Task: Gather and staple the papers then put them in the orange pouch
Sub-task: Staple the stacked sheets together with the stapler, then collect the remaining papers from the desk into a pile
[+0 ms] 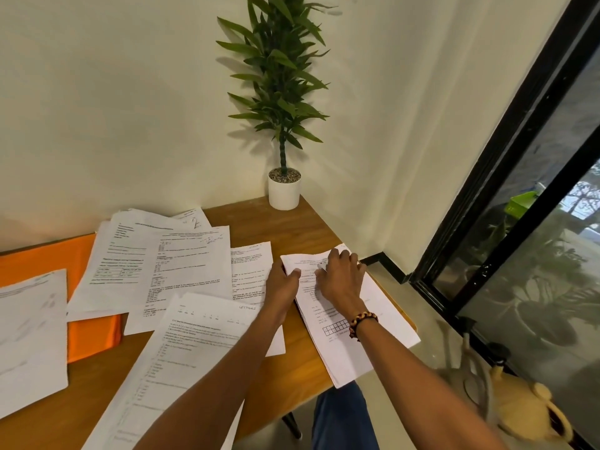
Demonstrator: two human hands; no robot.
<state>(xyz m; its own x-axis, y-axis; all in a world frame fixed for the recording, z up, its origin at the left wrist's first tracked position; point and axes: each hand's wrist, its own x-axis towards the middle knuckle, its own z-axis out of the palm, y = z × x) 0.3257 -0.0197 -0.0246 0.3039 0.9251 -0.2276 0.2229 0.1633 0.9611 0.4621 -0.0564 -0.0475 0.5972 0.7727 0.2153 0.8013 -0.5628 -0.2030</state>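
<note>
Loose papers (156, 264) cover my pouch (39, 261) at the left; a stack (344, 319) lies right; a plant pot (284, 193) stands behind.

One camera is sitting on the person's head, looking forward and down at the table (285, 362). It is close to both arms and is also seeing the wall behind.
</note>
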